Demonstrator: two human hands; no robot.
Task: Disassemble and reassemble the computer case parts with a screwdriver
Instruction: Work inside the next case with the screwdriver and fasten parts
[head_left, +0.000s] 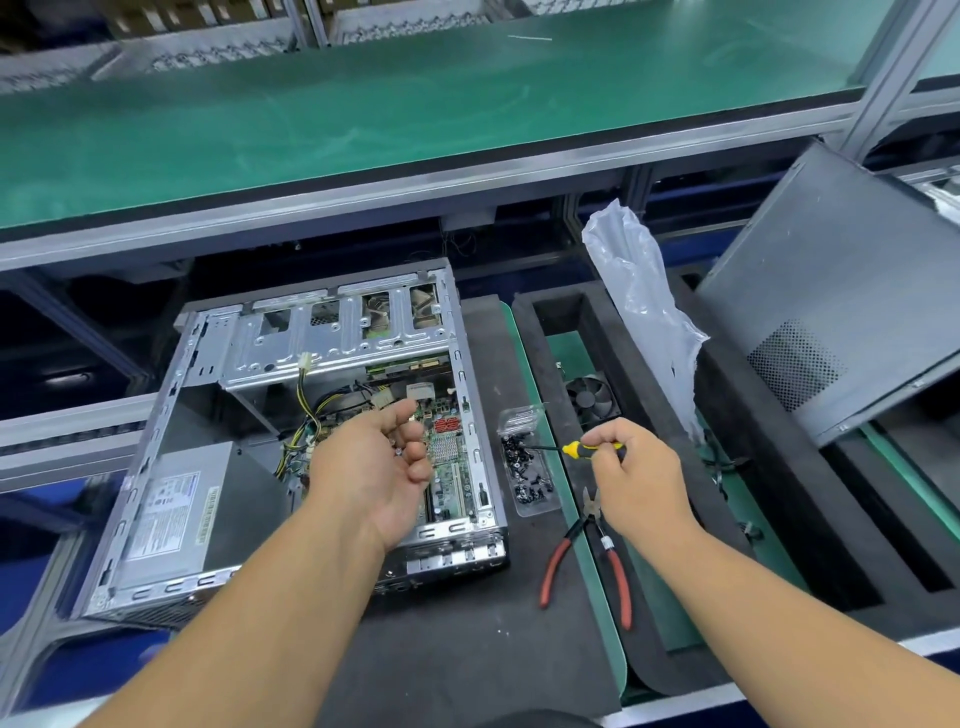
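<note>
- Over the open computer case (291, 441) on the desk (467, 649), my left hand (379, 467) is cupped palm-up, fingers curled; it seems to cradle a small screw, probably so it won't drop onto the motherboard (447, 457).
- My right hand (631, 467) grips the screwdriver (582, 450), tip dipped into the clear plastic tray (524, 467) of black screws, likely to pick one up.
- Red-handled pliers (587, 551) lie just beside the tray.

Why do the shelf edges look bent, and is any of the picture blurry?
Head view: the wide-angle lens bows the straight green-topped shelf and its aluminium rails; the far top corners are soft and smeared, while the open silver computer case stays sharp; flat overhead light gives mild glare on the crumpled clear plastic bag.
</note>
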